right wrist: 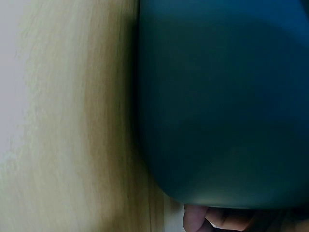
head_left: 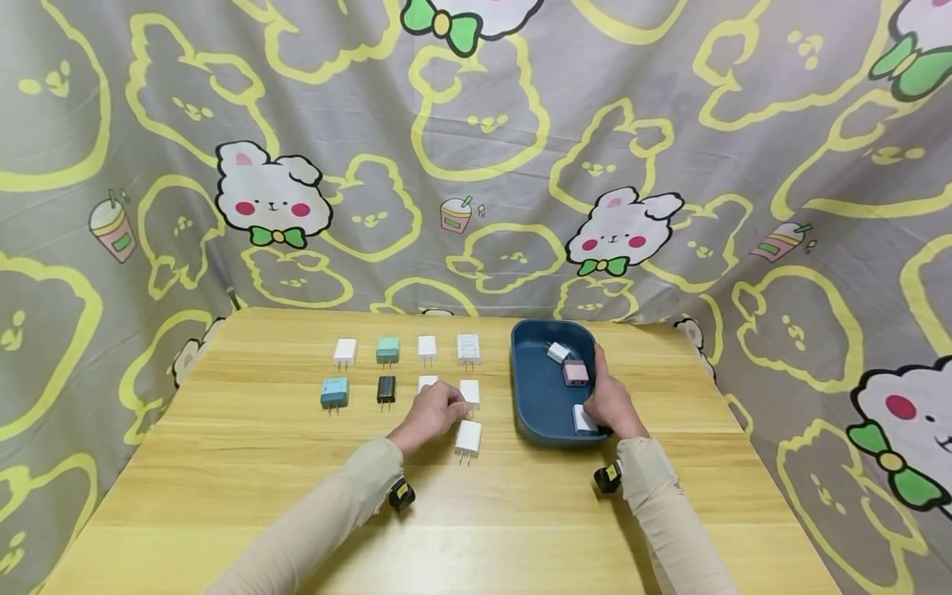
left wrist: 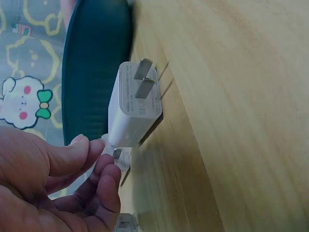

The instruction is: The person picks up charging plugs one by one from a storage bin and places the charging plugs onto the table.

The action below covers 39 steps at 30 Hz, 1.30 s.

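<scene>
My left hand (head_left: 433, 413) is low over the white plug chargers, fingers bent. In the left wrist view its fingertips meet at the edge of a white charger (left wrist: 121, 160); whether they pinch it is unclear. Just in front lies another white charger (head_left: 468, 438), its two metal prongs toward me. Behind the hand another white charger (head_left: 427, 382) is partly hidden. My right hand (head_left: 613, 403) grips the right side of a dark blue bin (head_left: 525, 405). Inside lie a small white charger (head_left: 559, 353), a pink charger (head_left: 575, 373) and a white charger (head_left: 583, 420) near the hand.
Farther back stand a white charger (head_left: 345, 351), a green charger (head_left: 387, 349), a white charger (head_left: 426, 347) and a larger white charger (head_left: 468, 348) in a row. A blue charger (head_left: 335, 392) and black charger (head_left: 386, 388) lie left. A patterned curtain (head_left: 491, 198) borders the table (head_left: 260, 463).
</scene>
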Each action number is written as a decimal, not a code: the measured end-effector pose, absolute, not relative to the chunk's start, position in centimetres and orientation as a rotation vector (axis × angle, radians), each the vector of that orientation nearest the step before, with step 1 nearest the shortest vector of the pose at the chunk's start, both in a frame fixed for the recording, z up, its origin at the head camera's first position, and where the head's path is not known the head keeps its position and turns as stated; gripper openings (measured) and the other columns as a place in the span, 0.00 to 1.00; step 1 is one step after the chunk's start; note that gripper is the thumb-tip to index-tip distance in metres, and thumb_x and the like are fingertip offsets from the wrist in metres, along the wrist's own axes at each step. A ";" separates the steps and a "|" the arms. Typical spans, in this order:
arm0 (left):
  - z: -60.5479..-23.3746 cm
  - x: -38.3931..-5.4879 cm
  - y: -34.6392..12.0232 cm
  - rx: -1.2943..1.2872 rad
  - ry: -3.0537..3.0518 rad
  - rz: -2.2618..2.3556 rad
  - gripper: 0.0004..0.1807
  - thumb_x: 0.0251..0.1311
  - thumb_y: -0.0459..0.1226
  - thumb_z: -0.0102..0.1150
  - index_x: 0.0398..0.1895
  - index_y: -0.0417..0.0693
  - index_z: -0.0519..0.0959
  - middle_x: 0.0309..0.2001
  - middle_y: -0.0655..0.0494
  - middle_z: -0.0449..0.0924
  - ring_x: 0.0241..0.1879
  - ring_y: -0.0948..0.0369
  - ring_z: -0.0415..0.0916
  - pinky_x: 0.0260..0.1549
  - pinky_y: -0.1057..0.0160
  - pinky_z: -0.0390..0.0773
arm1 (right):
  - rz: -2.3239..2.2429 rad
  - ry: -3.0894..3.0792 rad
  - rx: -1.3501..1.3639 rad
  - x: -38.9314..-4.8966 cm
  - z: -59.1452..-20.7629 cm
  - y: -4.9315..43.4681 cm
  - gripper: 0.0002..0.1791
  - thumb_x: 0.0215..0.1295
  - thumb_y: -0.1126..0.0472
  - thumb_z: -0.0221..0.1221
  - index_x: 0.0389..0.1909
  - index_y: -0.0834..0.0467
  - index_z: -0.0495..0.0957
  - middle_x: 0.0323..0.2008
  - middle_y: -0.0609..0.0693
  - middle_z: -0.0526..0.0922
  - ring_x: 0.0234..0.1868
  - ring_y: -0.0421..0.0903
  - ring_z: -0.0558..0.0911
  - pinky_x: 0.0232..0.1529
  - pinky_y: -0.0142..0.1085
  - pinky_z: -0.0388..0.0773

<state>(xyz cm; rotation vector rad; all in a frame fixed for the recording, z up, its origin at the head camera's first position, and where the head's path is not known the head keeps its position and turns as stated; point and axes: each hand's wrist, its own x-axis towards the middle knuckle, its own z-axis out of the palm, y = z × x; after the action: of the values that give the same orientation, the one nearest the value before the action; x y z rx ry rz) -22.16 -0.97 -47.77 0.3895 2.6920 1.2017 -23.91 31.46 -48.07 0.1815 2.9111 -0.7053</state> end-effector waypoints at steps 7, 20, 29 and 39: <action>-47.1 -21.8 -0.7 0.393 2.688 1.221 0.16 0.71 0.37 0.58 0.25 0.39 0.83 0.17 0.57 0.72 0.17 0.64 0.63 0.19 0.69 0.64 | -0.709 2.907 0.184 -23.9 -48.1 31.5 0.61 0.54 0.75 0.58 0.81 0.56 0.29 0.28 0.64 0.80 0.24 0.53 0.77 0.27 0.40 0.72; -43.4 -22.5 3.0 0.878 2.839 1.185 0.13 0.66 0.42 0.66 0.25 0.51 0.76 0.27 0.58 0.81 0.31 0.61 0.78 0.34 0.65 0.74 | -0.715 2.933 0.138 -23.9 -47.9 31.6 0.59 0.56 0.74 0.56 0.81 0.58 0.29 0.28 0.64 0.80 0.25 0.53 0.77 0.29 0.41 0.71; -41.8 -22.6 8.1 1.055 2.794 0.980 0.12 0.67 0.45 0.65 0.43 0.46 0.81 0.46 0.52 0.87 0.48 0.56 0.81 0.52 0.58 0.78 | -0.711 2.949 0.128 -23.8 -47.8 31.6 0.58 0.55 0.73 0.56 0.81 0.60 0.30 0.30 0.65 0.82 0.25 0.54 0.77 0.30 0.42 0.72; -42.1 -22.6 12.3 1.150 2.799 0.668 0.14 0.67 0.48 0.64 0.50 0.52 0.81 0.49 0.59 0.86 0.47 0.57 0.78 0.50 0.55 0.76 | -0.736 2.979 0.049 -23.9 -48.0 31.7 0.54 0.56 0.71 0.54 0.80 0.64 0.33 0.28 0.66 0.81 0.23 0.54 0.75 0.26 0.40 0.67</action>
<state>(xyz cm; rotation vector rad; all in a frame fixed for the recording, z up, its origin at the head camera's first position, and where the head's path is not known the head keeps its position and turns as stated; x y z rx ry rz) -22.63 12.30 -42.06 1.1498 2.7993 0.6676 -23.90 31.73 -48.01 0.0487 2.9794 -0.7360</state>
